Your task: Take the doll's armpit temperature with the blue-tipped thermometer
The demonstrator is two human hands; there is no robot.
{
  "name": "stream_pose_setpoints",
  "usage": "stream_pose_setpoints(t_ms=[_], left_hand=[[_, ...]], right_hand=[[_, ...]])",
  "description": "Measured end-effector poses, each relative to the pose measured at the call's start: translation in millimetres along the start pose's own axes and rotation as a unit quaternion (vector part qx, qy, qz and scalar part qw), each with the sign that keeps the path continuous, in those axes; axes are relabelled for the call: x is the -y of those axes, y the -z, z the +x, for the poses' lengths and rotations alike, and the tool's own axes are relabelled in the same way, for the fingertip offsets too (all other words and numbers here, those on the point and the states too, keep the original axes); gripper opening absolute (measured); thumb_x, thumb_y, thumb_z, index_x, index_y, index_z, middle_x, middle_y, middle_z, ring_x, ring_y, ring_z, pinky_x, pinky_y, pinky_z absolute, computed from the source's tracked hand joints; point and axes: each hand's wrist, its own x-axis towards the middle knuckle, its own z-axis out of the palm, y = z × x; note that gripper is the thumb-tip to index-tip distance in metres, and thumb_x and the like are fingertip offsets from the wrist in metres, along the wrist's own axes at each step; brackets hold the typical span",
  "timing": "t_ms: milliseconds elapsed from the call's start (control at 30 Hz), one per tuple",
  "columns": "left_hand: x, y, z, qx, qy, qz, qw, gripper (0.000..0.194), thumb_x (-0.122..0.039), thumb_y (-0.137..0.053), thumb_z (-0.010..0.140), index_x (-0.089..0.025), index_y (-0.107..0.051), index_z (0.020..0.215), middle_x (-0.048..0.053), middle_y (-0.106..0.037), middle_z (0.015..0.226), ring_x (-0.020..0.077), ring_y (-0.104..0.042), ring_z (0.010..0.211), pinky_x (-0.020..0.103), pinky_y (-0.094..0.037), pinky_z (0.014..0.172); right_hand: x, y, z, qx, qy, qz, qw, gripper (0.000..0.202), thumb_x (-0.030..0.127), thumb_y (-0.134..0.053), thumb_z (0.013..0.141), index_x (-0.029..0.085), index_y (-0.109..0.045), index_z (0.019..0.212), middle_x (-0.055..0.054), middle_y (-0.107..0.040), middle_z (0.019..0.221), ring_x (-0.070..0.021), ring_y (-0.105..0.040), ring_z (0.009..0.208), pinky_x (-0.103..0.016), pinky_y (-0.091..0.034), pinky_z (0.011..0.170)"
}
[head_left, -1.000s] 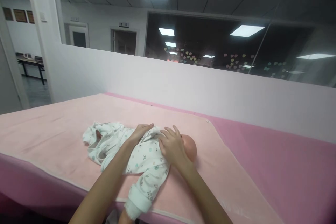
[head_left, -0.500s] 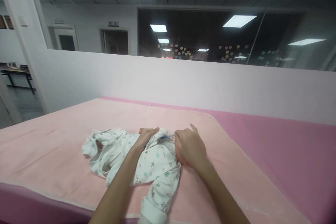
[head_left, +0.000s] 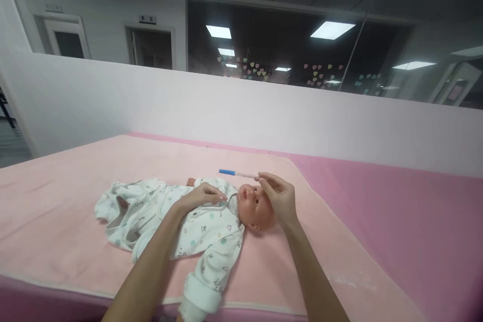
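Observation:
A baby doll (head_left: pixel 256 207) in a white patterned suit (head_left: pixel 211 226) lies on its back, its head to the right. My right hand (head_left: pixel 278 192) is closed above the doll's head, pinching the clear end of a thin stick with a blue tip (head_left: pixel 227 172), likely a thermometer. The blue tip points left, above the doll's collar. My left hand (head_left: pixel 206 195) rests on the doll's chest, thumb and fingers pinched together at the suit's front near the collar. The suit's loose legs lie rumpled at the left.
A pale pink sheet (head_left: pixel 75 171) covers the padded surface, with a darker pink mat (head_left: pixel 396 201) showing at the right. Behind stands a white low wall (head_left: pixel 226 105) with glass above it.
My right hand has drawn the stick out from the collar and lifted it over the doll's head, uncovering the face. My left hand has shifted down onto the chest. The view has turned slightly right.

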Motion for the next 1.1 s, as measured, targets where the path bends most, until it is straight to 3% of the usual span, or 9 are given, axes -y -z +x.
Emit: stream_pose_setpoints(t_ms=[67,167,367,767,867,967,1100], left_hand=[[0.5,-1.1,-0.2,0.010,0.007,0.014,1.000,0.028,-0.038,-0.068,0.067,-0.016,-0.074,0.083,0.003,-0.066,0.066,0.0158,-0.056,0.067,0.023,-0.040,0.059],[1.7,-2.7,-1.1,0.027,0.006,0.047,0.999,0.033,-0.038,-0.070,0.065,-0.016,-0.073,0.089,0.002,-0.062,0.061,0.0119,-0.048,0.058,0.022,-0.033,0.052],[-3.5,-7.5,-3.4,0.033,-0.009,0.062,0.997,0.039,-0.038,-0.072,0.062,-0.014,-0.072,0.092,-0.006,-0.035,0.046,0.0071,-0.027,0.048,0.023,-0.022,0.048],[-10.7,-10.9,-6.6,0.009,-0.019,0.058,0.998,0.036,-0.040,-0.072,0.061,-0.015,-0.074,0.087,-0.007,-0.029,0.043,0.0067,-0.022,0.045,0.023,-0.019,0.046],[-8.3,-10.3,-5.8,0.001,-0.021,0.080,0.997,0.034,-0.040,-0.072,0.062,-0.015,-0.074,0.085,-0.005,-0.034,0.045,0.0072,-0.026,0.047,0.023,-0.021,0.046],[-6.4,-9.5,-5.0,-0.012,-0.028,0.092,0.995,0.033,-0.040,-0.072,0.061,-0.016,-0.074,0.084,-0.003,-0.044,0.049,0.0087,-0.033,0.050,0.023,-0.024,0.047],[-6.2,-8.1,-4.7,-0.005,-0.042,0.084,0.996,0.029,-0.037,-0.073,0.061,-0.017,-0.074,0.082,0.004,-0.063,0.072,0.0128,-0.048,0.063,0.023,-0.035,0.055]], right_hand=[[-2.3,3.4,0.7,-0.016,0.018,0.004,1.000,0.021,0.033,-0.066,0.070,0.018,-0.069,0.086,-0.006,-0.071,0.084,-0.0207,-0.066,0.085,-0.034,-0.051,0.079],[-4.7,5.5,1.9,-0.029,0.031,0.011,0.999,0.022,0.033,-0.067,0.069,0.019,-0.069,0.086,-0.006,-0.071,0.087,-0.0210,-0.066,0.085,-0.037,-0.050,0.082],[-4.5,2.0,0.3,-0.016,0.034,0.005,0.999,0.021,0.033,-0.067,0.068,0.019,-0.070,0.084,-0.007,-0.070,0.090,-0.0215,-0.064,0.089,-0.038,-0.049,0.085],[-1.3,0.5,-1.7,0.001,0.018,-0.019,1.000,0.024,0.034,-0.066,0.069,0.018,-0.070,0.087,-0.008,-0.070,0.092,-0.0229,-0.064,0.090,-0.039,-0.051,0.083],[8.3,8.8,-19.7,0.012,0.032,-0.060,0.998,0.022,0.034,-0.066,0.070,0.020,-0.071,0.087,-0.006,-0.070,0.092,-0.0235,-0.065,0.090,-0.039,-0.051,0.084],[11.7,26.8,-57.1,0.006,0.048,-0.116,0.992,0.021,0.034,-0.063,0.074,0.022,-0.071,0.089,-0.005,-0.071,0.092,-0.0241,-0.065,0.089,-0.039,-0.053,0.083],[-5.7,57.6,-116.9,-0.044,0.068,-0.232,0.969,0.020,0.033,-0.061,0.076,0.023,-0.071,0.090,-0.004,-0.071,0.090,-0.0242,-0.067,0.086,-0.037,-0.056,0.080]])
